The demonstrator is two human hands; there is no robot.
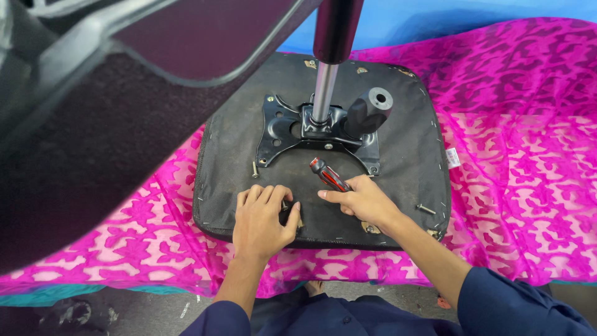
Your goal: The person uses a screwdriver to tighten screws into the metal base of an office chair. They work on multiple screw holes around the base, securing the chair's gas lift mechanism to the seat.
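Right hand [364,202] clamped on red-black screwdriver [329,176], mid-front of upturned chair seat [410,155]. Left hand [261,218] curled over a small part at seat's front edge; grip unclear. Loose screw [254,169] beside mounting plate [280,134]'s left corner; another screw [426,209] near seat's right front corner.

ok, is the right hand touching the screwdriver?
Touching. The head view shows the right hand gripping the red-and-black screwdriver, fingers closed around its lower end, over the upturned seat base.
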